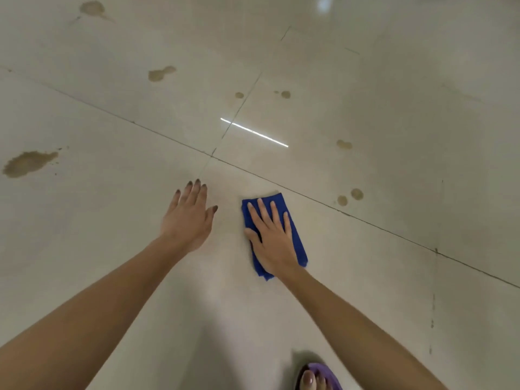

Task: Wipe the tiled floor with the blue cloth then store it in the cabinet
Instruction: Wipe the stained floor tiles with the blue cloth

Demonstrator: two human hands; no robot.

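Observation:
A folded blue cloth (pixel 298 237) lies flat on the glossy beige tiled floor (pixel 394 277), just below a dark grout line. My right hand (pixel 270 235) presses down on the cloth with straight, spread fingers and covers most of it. To its left, my left hand (pixel 188 218) is held out flat with fingers extended, over bare tile, holding nothing. No cabinet is in view.
Brown stains mark the tiles: a large one (pixel 28 163) at far left, one (pixel 161 74) upper middle, small spots (pixel 350 197) right of the cloth and others farther up. A foot in a purple sandal (pixel 318 377) stands at the bottom edge.

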